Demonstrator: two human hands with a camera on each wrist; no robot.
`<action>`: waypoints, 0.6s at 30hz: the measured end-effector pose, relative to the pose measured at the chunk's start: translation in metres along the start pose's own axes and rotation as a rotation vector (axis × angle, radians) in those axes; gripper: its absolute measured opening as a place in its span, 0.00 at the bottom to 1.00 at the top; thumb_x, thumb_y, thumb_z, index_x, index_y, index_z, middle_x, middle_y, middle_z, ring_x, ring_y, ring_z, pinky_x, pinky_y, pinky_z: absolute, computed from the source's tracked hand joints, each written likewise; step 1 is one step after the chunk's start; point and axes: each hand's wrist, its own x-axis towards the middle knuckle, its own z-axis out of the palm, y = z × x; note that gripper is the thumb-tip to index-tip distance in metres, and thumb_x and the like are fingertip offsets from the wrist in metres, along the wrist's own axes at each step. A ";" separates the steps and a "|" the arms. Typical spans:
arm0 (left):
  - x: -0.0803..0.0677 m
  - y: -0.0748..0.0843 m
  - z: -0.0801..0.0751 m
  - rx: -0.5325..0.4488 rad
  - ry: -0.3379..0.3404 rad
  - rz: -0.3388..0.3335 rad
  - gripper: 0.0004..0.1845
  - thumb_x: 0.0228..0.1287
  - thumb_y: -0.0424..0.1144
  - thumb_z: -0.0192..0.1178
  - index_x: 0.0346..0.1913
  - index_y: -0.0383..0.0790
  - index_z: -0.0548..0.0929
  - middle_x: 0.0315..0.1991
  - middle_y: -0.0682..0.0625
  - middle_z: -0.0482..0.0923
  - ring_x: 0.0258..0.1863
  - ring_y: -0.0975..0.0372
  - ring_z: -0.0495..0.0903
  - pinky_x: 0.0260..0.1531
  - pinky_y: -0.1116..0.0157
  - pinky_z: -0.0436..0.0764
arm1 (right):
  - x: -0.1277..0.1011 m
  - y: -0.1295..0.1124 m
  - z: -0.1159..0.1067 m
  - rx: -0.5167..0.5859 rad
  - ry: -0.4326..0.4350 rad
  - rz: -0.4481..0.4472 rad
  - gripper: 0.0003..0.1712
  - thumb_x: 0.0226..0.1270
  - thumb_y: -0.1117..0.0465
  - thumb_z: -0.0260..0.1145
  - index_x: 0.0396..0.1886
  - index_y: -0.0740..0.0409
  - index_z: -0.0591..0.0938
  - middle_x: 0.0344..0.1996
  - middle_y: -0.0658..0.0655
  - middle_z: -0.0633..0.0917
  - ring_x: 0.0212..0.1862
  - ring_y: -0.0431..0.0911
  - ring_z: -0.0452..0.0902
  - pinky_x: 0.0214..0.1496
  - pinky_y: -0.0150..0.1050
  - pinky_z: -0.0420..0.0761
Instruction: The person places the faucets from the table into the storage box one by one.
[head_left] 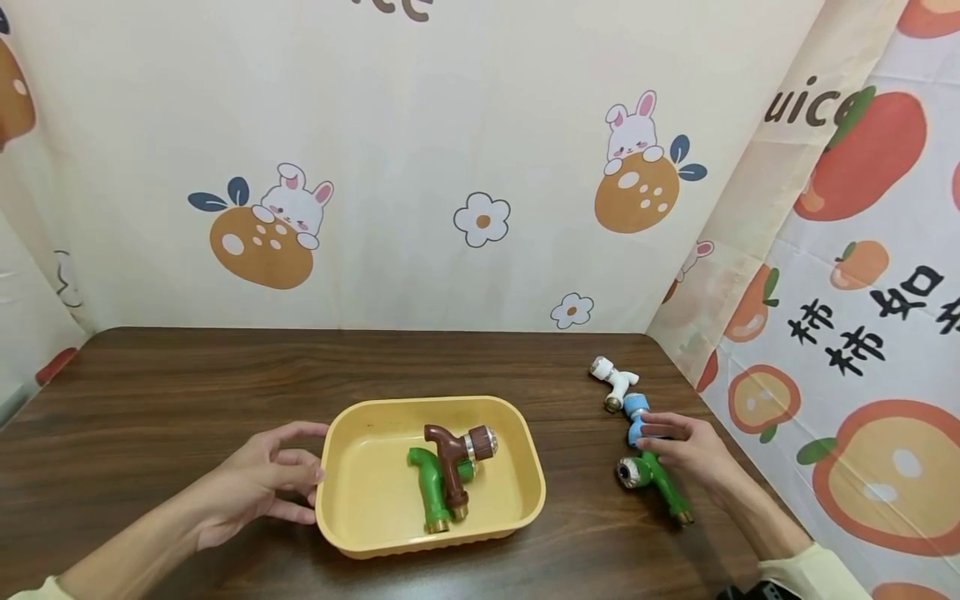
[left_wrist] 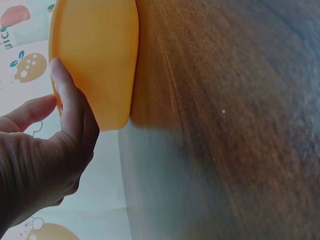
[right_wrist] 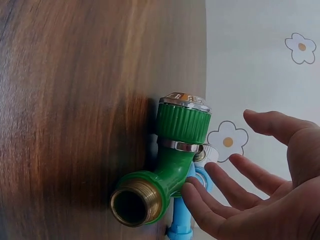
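A yellow tray (head_left: 450,403) sits mid-table with a brown faucet (head_left: 454,454) lying across a green faucet (head_left: 431,493) inside it. My left hand (head_left: 303,458) rests against the tray's left wall with relaxed fingers. In the left wrist view the left hand (left_wrist: 65,120) has its thumb on the tray's outer wall (left_wrist: 100,55). At the right, a second green faucet (head_left: 654,480) lies on the table, and my right hand (head_left: 660,437) touches it with straight fingers. The right wrist view shows the fingertips (right_wrist: 192,192) against this green faucet (right_wrist: 172,160).
A blue faucet (head_left: 636,415) and a white faucet (head_left: 611,381) lie in a row just beyond the green one, near the table's right edge. The blue faucet (right_wrist: 182,222) shows behind the green one. Patterned cloth walls close the dark wooden table (head_left: 187,400) at the back and right.
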 end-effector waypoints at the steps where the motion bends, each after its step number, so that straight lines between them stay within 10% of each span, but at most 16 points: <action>1: 0.000 0.000 0.000 0.000 0.000 0.001 0.42 0.74 0.30 0.58 0.78 0.25 0.42 0.39 0.49 0.82 0.37 0.58 0.84 0.42 0.55 0.91 | 0.000 0.000 0.001 -0.015 0.001 -0.009 0.33 0.73 0.60 0.70 0.70 0.73 0.72 0.63 0.74 0.79 0.54 0.50 0.84 0.51 0.45 0.88; 8: 0.000 0.001 0.001 -0.002 -0.004 0.005 0.42 0.74 0.30 0.58 0.78 0.25 0.42 0.38 0.49 0.82 0.38 0.58 0.84 0.42 0.55 0.91 | 0.001 0.001 0.005 -0.061 -0.026 -0.029 0.36 0.69 0.60 0.73 0.70 0.73 0.72 0.64 0.75 0.77 0.64 0.69 0.75 0.52 0.46 0.88; 18: 0.000 0.001 0.002 -0.003 0.014 -0.003 0.42 0.74 0.30 0.59 0.78 0.26 0.43 0.38 0.49 0.83 0.38 0.58 0.84 0.41 0.55 0.91 | 0.005 -0.001 0.013 -0.165 -0.058 -0.033 0.38 0.63 0.58 0.78 0.67 0.73 0.75 0.64 0.75 0.77 0.66 0.70 0.72 0.51 0.46 0.88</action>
